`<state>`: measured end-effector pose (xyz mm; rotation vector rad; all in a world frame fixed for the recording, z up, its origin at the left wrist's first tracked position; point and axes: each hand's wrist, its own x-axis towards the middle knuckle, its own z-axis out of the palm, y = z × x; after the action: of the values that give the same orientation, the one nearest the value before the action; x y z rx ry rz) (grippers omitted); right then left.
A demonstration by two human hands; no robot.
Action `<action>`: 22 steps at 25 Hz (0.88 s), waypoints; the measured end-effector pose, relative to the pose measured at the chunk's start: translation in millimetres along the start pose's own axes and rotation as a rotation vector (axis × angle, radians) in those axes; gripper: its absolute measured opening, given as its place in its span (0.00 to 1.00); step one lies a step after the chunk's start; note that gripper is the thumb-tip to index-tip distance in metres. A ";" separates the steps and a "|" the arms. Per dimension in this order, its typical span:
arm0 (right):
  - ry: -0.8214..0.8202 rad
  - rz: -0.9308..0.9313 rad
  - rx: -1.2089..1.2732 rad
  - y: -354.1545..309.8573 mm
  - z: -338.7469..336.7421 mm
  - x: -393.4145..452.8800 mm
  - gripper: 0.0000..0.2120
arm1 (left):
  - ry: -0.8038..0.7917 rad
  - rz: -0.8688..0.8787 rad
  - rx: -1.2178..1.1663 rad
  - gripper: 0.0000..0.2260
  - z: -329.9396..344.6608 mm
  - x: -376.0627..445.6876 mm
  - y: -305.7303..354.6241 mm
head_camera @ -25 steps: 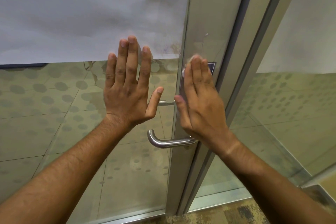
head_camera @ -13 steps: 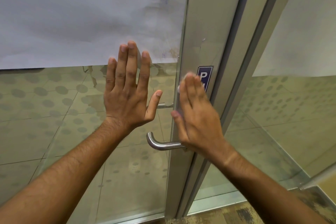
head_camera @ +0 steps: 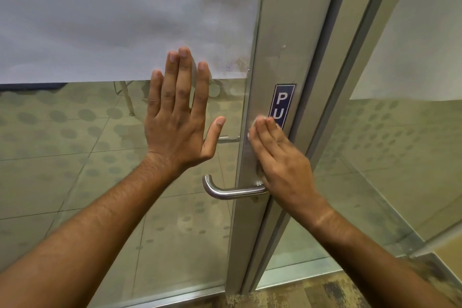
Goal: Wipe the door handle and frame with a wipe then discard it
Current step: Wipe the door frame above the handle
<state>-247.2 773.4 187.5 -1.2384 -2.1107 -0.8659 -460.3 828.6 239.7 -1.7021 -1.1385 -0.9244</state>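
A glass door has a brushed metal frame [head_camera: 280,40] running top to bottom and a curved steel lever handle [head_camera: 225,191] low on it. My right hand [head_camera: 280,157] lies flat on the frame just above the handle, pressing a white wipe [head_camera: 257,121] that peeks out past the fingertips; most of the wipe is hidden under the palm. My left hand [head_camera: 178,117] is spread flat against the glass to the left of the frame, holding nothing.
A blue push sticker [head_camera: 282,100] sits on the frame above my right fingers. Frosted film [head_camera: 112,15] covers the upper glass. A second glass panel [head_camera: 400,145] stands to the right. Patterned carpet [head_camera: 300,292] lies at the door's foot.
My right hand has slid down the frame with the wipe, uncovering the blue sticker and ending just above the handle. My left hand has stayed flat on the glass.
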 end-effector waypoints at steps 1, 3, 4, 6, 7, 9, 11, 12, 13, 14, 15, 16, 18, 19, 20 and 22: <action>-0.019 -0.032 -0.017 4.8 0.6 -6.9 0.30 | -0.005 0.002 0.003 0.37 -0.7 0.6 0.2; 0.028 -0.050 0.008 15.0 1.0 -8.4 0.26 | -0.016 0.006 0.008 0.37 -1.8 -0.1 0.1; 0.072 -0.025 0.049 16.5 -0.2 -8.1 0.24 | -0.018 0.008 0.008 0.38 -2.1 -0.3 -0.1; 0.197 0.090 0.220 14.0 -6.0 -8.1 0.19 | -0.018 0.009 0.016 0.38 -2.5 -0.7 -0.4; 0.283 0.160 0.305 13.1 -8.6 -7.3 0.17 | -0.019 0.009 0.024 0.38 -2.3 -0.6 -0.6; 0.415 0.288 0.416 13.4 -13.4 -5.8 0.15 | -0.019 0.008 0.023 0.37 -1.8 0.0 -0.6; 0.445 0.356 0.438 13.2 -13.7 -7.7 0.17 | -0.015 0.006 0.018 0.37 -0.7 -0.2 -0.5; 0.428 0.370 0.430 11.9 -12.2 -10.3 0.18 | -0.011 0.005 0.021 0.37 -0.1 -0.5 -0.5; 0.399 0.376 0.413 9.4 -10.1 -13.6 0.18 | -0.008 0.005 0.021 0.37 0.1 -0.7 -0.4; 0.367 0.376 0.390 6.7 -7.3 -17.2 0.18 | -0.008 0.004 0.019 0.37 0.0 -0.7 -0.4; 0.339 0.370 0.368 4.0 -4.1 -19.2 0.19 | -0.010 0.004 0.017 0.37 -0.1 -0.6 -0.4; 0.315 0.360 0.347 2.1 -1.2 -19.9 0.20 | -0.011 0.006 0.016 0.37 -0.3 -0.6 -0.3; 0.254 0.341 0.290 -1.1 3.4 -18.4 0.23 | -0.013 0.007 0.014 0.37 -0.7 -0.1 0.0; 0.211 0.334 0.256 -3.2 5.2 -17.1 0.25 | -0.015 0.007 0.014 0.38 -0.6 0.1 0.1; 0.165 0.330 0.228 -5.8 6.3 -16.5 0.26 | -0.016 0.007 0.015 0.38 -0.5 0.1 0.2; 0.067 0.337 0.216 -12.7 7.2 -16.5 0.26 | -0.016 0.003 0.015 0.37 -0.1 0.0 0.4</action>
<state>-252.3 765.1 167.8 -1.3747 -1.8158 -0.5092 -459.8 828.5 239.6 -1.7014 -1.1497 -0.8998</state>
